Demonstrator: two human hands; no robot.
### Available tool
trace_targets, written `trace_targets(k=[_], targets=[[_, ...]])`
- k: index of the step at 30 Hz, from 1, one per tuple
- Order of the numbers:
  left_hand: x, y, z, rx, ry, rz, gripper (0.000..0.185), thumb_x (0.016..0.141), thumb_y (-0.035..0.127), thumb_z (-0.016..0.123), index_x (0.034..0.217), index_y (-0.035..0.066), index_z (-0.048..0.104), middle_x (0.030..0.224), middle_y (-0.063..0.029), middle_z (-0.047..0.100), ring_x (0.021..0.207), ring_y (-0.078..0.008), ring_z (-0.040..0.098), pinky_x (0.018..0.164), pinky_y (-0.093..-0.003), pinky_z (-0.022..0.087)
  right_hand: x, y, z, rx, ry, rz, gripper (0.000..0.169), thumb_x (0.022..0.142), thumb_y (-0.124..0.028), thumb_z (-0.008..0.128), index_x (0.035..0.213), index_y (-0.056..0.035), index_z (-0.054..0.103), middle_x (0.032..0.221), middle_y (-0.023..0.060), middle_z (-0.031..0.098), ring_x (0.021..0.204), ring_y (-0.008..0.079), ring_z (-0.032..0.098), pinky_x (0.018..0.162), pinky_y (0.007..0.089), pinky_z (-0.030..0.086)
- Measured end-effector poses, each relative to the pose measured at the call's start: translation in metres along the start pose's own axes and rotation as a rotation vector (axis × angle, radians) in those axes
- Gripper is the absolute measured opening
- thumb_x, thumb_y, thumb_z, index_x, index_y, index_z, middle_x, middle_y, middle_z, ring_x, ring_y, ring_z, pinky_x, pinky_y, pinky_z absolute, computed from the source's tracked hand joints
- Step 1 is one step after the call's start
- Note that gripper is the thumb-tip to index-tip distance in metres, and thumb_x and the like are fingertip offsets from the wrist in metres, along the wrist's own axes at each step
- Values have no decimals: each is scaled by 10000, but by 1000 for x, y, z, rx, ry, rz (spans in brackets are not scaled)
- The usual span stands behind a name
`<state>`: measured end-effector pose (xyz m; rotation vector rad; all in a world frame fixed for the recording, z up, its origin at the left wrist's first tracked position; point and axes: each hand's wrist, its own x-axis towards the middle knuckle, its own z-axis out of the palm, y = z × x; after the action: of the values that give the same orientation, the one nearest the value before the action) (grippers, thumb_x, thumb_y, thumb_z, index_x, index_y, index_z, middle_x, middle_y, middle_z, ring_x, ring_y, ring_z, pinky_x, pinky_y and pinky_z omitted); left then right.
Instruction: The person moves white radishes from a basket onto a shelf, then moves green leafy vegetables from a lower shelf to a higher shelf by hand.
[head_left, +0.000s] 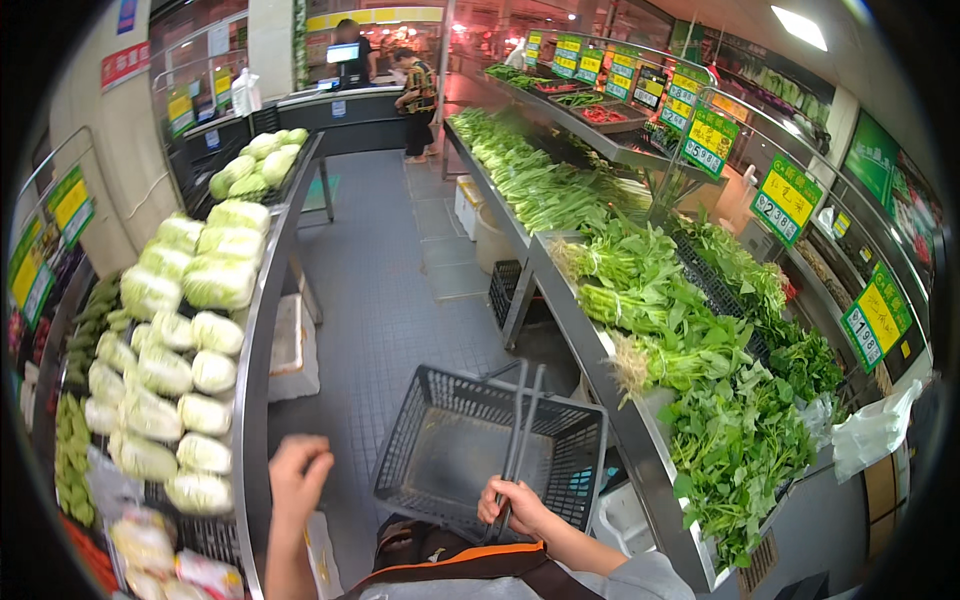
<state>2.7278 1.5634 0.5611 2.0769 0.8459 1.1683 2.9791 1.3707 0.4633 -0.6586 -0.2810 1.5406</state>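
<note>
My right hand (514, 504) grips the paired handles of a black plastic shopping basket (480, 450). The basket hangs in front of my body, slightly tilted, with nothing lying on its scuffed bottom. My left hand (298, 472) is raised on the left, blurred, its fingers curled loosely. I see nothing in it, but whether the fingers meet is unclear. Nearest to it, on the left stand, are rows of napa cabbages (161, 367). Bundled leafy greens with roots (645, 360) lie on the right stand, beyond the basket, and loose leafy greens (742, 450) lie closer to me.
A metal-edged stand (255, 375) flanks the tiled aisle (367, 247) on the left, another (600, 375) on the right. Foam boxes (294, 352) sit below. Price signs (787, 199) rise over the right stand. Two people (416, 97) are at the far counter (337, 112).
</note>
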Motion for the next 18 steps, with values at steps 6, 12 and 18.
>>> trace_targets(k=[6, 12, 18], targets=[[-10, -140, 49, -127, 67, -711, 80, 727, 43, 611, 771, -23, 622, 648, -11, 576, 621, -60, 514, 574, -208, 424, 141, -69, -25, -84, 110, 65, 229, 892, -202, 475, 719, -54, 496, 547, 57, 473, 542, 200, 497, 564, 323, 406], [203, -219, 62, 12, 2, -517, 110, 739, 50, 601, 819, -25, 610, 693, -41, 580, 629, -85, 515, 581, -230, 427, 295, -123, -30, -24, 318, -129, 165, 869, -154, 449, 740, -69, 506, 615, 50, 523, 559, 161, 536, 498, 284, 446], [436, -257, 142, -48, -235, -138, 169, 721, 106, 639, 847, -4, 613, 784, -118, 622, 734, -220, 597, 658, -300, 463, 388, -180, -25, -17, 395, -217, 197, 835, -86, 433, 644, -48, 465, 561, 82, 486, 517, 193, 494, 501, 305, 417]])
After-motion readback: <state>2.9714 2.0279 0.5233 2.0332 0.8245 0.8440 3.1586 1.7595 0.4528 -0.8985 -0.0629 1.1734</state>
